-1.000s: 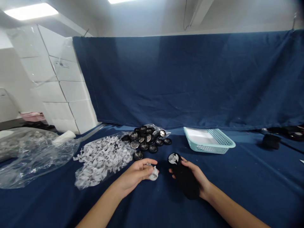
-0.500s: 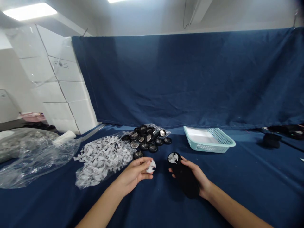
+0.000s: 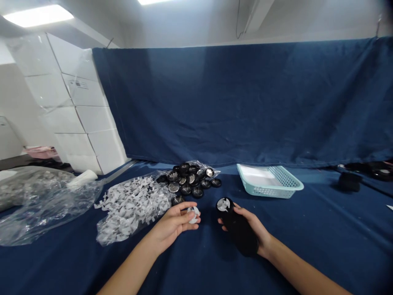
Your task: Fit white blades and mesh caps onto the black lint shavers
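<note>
Since the earliest frame, the white plastic piece (image 3: 193,214) had moved up and leftward with the left hand (image 3: 173,224) and turned its notched round face up. Smooth, faintly creased blue cloth (image 3: 239,102) hung behind the mint basket (image 3: 270,191), whose walls were perforated plastic. Far left of the basket stood flat-sided white cartons (image 3: 82,135); left of it, nearer them, crinkled clear film held jagged white parts (image 3: 132,209). Closer on its left lay glossy, dished black discs (image 3: 186,189). Below the basket, the right hand (image 3: 253,225) was wrapped around a matte, oblong black body (image 3: 242,235), tilted, with a white-centred round cup (image 3: 224,204) at its upper end. Left and nearer than the basket, the left hand pinched the white plastic piece, thumb on top, fingers spread behind.
</note>
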Action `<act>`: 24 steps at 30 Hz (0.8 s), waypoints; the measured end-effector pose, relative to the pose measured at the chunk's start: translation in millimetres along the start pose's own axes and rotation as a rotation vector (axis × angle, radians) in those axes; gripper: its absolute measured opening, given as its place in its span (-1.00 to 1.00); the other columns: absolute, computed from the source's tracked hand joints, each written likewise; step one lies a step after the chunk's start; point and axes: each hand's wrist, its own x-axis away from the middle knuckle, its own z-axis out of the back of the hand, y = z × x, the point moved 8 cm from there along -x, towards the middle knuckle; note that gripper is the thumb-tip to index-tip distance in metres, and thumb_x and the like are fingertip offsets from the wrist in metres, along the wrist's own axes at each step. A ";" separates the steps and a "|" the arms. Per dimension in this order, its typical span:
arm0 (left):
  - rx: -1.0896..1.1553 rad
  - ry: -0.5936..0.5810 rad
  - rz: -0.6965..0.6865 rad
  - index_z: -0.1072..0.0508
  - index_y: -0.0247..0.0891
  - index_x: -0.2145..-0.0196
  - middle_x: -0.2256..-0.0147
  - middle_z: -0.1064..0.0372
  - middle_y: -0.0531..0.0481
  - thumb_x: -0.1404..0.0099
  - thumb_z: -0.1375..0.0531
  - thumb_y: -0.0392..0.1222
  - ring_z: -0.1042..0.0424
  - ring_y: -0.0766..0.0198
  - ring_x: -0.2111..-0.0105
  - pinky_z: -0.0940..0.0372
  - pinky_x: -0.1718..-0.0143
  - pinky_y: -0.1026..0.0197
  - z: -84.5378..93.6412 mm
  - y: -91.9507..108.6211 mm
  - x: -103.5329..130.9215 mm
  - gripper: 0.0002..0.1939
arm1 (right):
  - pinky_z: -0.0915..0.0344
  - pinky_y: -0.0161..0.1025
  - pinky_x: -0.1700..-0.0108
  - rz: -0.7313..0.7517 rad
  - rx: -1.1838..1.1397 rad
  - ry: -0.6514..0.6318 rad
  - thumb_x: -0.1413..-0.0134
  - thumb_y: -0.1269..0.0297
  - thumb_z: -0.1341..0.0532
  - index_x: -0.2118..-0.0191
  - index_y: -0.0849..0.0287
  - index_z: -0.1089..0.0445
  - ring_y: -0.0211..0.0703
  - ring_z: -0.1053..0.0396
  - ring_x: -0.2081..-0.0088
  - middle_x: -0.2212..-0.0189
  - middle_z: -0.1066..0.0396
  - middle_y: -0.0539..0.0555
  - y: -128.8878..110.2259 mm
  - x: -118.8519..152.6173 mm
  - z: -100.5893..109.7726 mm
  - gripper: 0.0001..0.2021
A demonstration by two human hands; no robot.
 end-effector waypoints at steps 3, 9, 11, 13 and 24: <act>-0.002 -0.017 -0.003 -0.44 -0.32 0.06 0.28 -0.49 -0.13 -0.09 -0.39 -0.26 -0.51 0.14 0.24 -0.40 0.12 0.05 -1.5 1.5 1.4 -0.56 | -0.36 -0.09 0.10 -0.013 0.000 0.030 -0.07 0.23 -0.25 -0.07 0.15 -0.18 0.06 -0.52 0.17 0.17 -0.52 0.22 0.8 0.2 2.2 -0.55; 0.008 -0.041 -0.031 -0.47 -0.32 0.09 0.28 -0.50 -0.13 -0.07 -0.40 -0.29 -0.51 0.12 0.25 -0.37 0.06 -0.03 -2.4 5.5 2.1 -0.58 | -0.36 -0.08 0.09 -0.025 -0.004 0.050 -0.05 0.22 -0.27 -0.12 0.12 -0.14 0.05 -0.52 0.16 0.13 -0.51 0.20 2.5 0.3 5.1 -0.48; 0.021 -0.024 -0.034 -0.46 -0.32 0.09 0.29 -0.50 -0.13 -0.06 -0.40 -0.30 -0.52 0.12 0.26 -0.38 0.07 -0.03 -1.8 5.5 1.6 -0.57 | -0.36 -0.08 0.09 -0.036 -0.001 0.051 -0.06 0.22 -0.26 -0.14 0.13 -0.13 0.06 -0.51 0.15 0.16 -0.52 0.21 3.0 0.9 4.5 -0.47; 0.033 -0.004 -0.042 -0.45 -0.32 0.07 0.30 -0.50 -0.13 -0.05 -0.41 -0.30 -0.52 0.12 0.27 -0.39 0.09 -0.02 -1.5 6.2 1.4 -0.54 | -0.36 -0.09 0.09 -0.041 -0.001 0.057 -0.07 0.22 -0.25 -0.16 0.14 -0.11 0.05 -0.52 0.17 0.18 -0.53 0.20 2.8 1.9 3.7 -0.46; 0.023 -0.003 -0.047 -0.45 -0.31 0.14 0.27 -0.52 -0.16 -0.05 -0.41 -0.28 -0.51 0.04 0.18 -0.37 0.10 -0.03 -2.3 7.7 2.0 -0.60 | -0.35 -0.12 0.12 -0.031 -0.005 0.061 -0.03 0.24 -0.27 -0.09 0.14 -0.20 0.04 -0.52 0.19 0.18 -0.53 0.19 0.8 3.7 0.3 -0.51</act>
